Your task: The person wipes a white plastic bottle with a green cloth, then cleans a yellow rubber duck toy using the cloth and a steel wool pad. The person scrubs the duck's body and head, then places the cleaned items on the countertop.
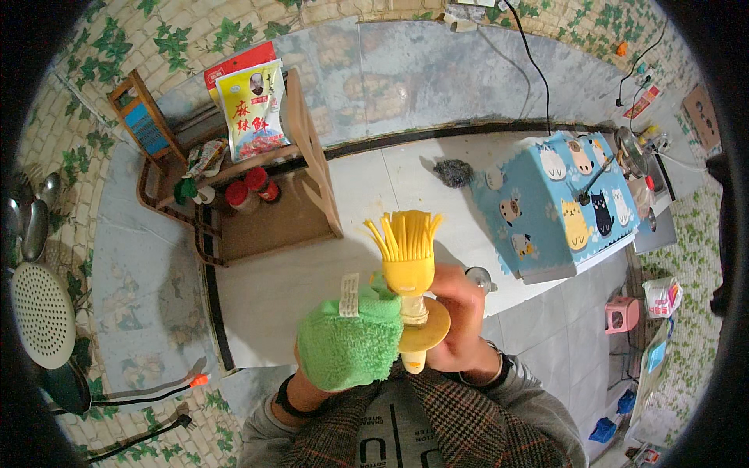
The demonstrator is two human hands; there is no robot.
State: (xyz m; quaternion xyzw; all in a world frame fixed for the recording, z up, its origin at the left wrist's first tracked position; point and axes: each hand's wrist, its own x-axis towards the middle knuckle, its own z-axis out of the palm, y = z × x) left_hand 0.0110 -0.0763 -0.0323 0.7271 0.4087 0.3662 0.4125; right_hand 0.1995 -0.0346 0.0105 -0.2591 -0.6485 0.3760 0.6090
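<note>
In front of my chest I hold a yellow basting brush (408, 257) upright, its soft bristles pointing away from me. A round tan disc (430, 324) sits around its lower part. My right hand (459, 310) grips the brush from the right side, with some fingers hidden behind it. My left hand (308, 383) is mostly covered by a green terry cloth (351, 342) with a white tag. The cloth is bunched against the left side of the brush's neck and disc.
On the white counter (263, 316), a brown rack (281, 225) holds seasoning packets (251, 111) and red-capped jars (261, 184). A dark scouring pad (454, 173) lies near a boxy thing under a blue cat-print cover (521, 205). A skimmer (44, 316) hangs at left; a pink stool (621, 315) stands on the floor.
</note>
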